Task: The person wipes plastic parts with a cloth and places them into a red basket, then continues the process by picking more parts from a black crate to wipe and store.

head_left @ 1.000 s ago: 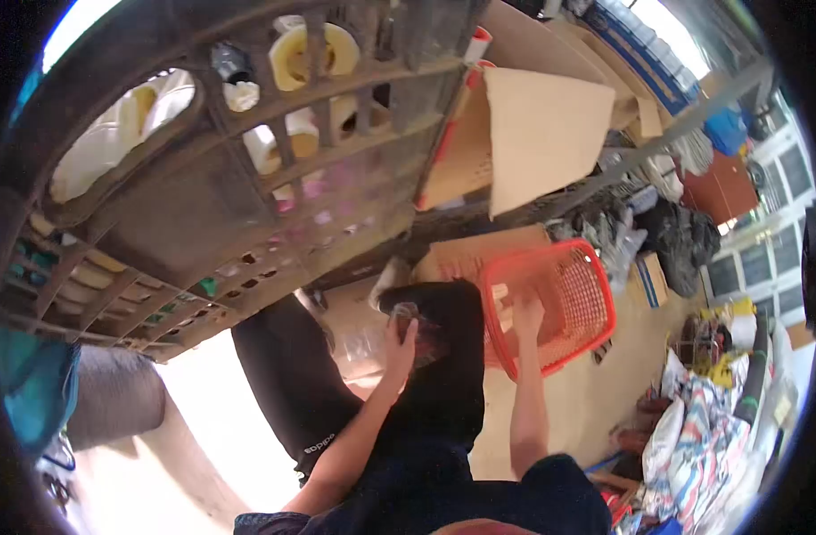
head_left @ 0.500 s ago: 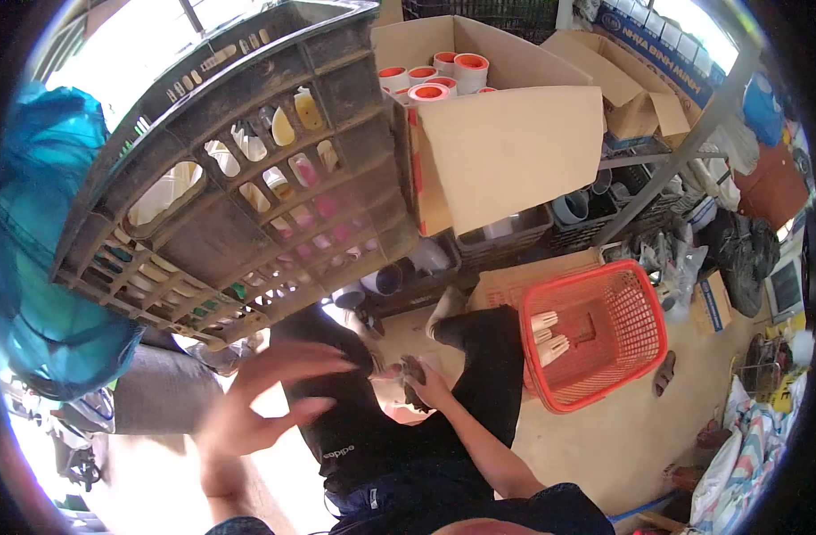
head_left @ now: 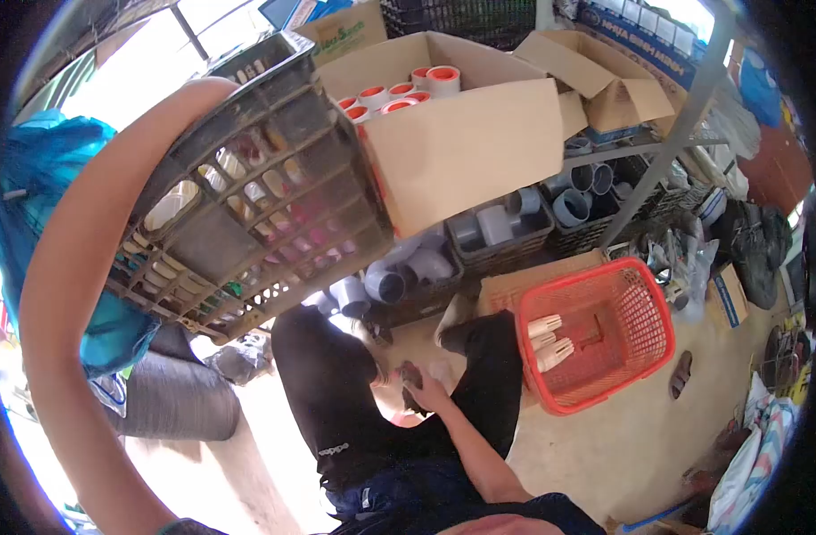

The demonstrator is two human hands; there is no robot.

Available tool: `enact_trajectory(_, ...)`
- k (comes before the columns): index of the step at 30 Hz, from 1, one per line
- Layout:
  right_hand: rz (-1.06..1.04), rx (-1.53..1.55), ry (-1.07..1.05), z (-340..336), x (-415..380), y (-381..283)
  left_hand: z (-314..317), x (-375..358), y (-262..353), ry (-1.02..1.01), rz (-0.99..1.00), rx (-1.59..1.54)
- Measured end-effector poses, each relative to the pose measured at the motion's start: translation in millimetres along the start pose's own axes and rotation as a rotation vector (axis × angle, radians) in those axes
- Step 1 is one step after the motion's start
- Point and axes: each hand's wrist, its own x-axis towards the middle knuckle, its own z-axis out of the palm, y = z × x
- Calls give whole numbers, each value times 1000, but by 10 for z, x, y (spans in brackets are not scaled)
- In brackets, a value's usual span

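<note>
My left arm (head_left: 73, 285) stretches up along the left side, and my left hand (head_left: 213, 87) reaches over the rim of the black plastic crate (head_left: 203, 250). Its fingers are hidden inside. Through the crate's slots show cream, yellow and pink pieces. Low between my knees, my right hand (head_left: 430, 393) is closed around a small dark object (head_left: 411, 376) whose kind I cannot make out. Right of my legs stands a red plastic basket (head_left: 595, 357), with several cream plastic pieces (head_left: 549, 343) lying at its left side.
A cardboard box (head_left: 466, 160) holds white rolls with orange-red ends (head_left: 442, 80). Beneath it are crates of grey pipe fittings (head_left: 495, 225). A metal shelf post (head_left: 666, 134) slants at the right. A teal bag (head_left: 47, 196) hangs left; a grey roll (head_left: 180, 397) lies below.
My left hand has gone from above my lap up and over into the black crate. My right hand stays between my knees. The view has shifted slightly.
</note>
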Motion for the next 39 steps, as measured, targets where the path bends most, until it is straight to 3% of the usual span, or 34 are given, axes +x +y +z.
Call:
enact_trajectory(4,106,-4,-56,-74,-8,-112,147,-345,315,170,-169,-458)
enact_trajectory(6,57,31,5,108,107,128,42,-285,423,214,-186,-563)
enact_trajectory(8,-17,10,85,150,176,213,-139,-200,509,195,-17,585)
enact_trajectory(10,35,26,89,55,79,61,-196,-612,685,423,-101,563)
enact_trajectory(11,88,29,80,-10,40,-49,-117,-834,679,675,-81,553)
enact_trajectory(14,45,88,179,77,170,143,161,-1330,1115,1055,-410,358)
enact_trajectory(16,-6,136,281,39,156,92,451,-1456,776,1281,-411,200)
enact_trajectory(17,-54,186,368,17,145,75,621,-1481,793,1291,-402,182)
enact_trajectory(19,-59,268,432,22,204,185,996,-1506,940,1539,-253,-132)
enact_trajectory(21,-64,348,500,8,236,230,1485,-1479,1059,1683,-303,-102)
enact_trajectory(24,-26,987,502,-141,63,24,2089,-1581,1466,1529,-160,-528)
enact_trajectory(25,-21,988,526,-213,-4,-54,2290,-1601,1631,1400,-115,-684)
enact_trajectory(27,128,1353,439,-316,-93,-163,2812,-1701,1934,1049,-75,-905)
enact_trajectory(28,127,1392,439,-386,-168,-256,3076,-1701,2078,868,-68,-957)
enact_trajectory(29,38,1478,430,-337,-56,-23,3336,-1620,2217,835,75,-1155)
enact_trajectory(31,-71,1600,393,-495,-298,-325,4421,-1498,2247,583,-35,-943)
enact_trajectory(32,-91,1680,353,-534,-343,-361,4238,-1503,2352,437,-132,-986)
enact_trajectory(33,-89,1668,358,-516,-373,-358,4051,-1503,2454,286,-227,-1026)
enact_trajectory(34,-83,1430,433,-477,-400,-337,4666,-1395,2465,361,-280,-804)
enact_trajectory(35,-76,1190,499,-461,-419,-351,4907,-1388,2472,362,-282,-820)
enact_trajectory(36,-166,596,589,-469,-534,-629,5070,-1389,2473,333,-292,-817)
enact_trajectory(37,-291,505,564,-379,-493,-619,5088,-1384,2466,304,-301,-810)
enact_trajectory(39,-325,417,674,-410,-365,-636,5030,-1403,2431,282,-284,-855)
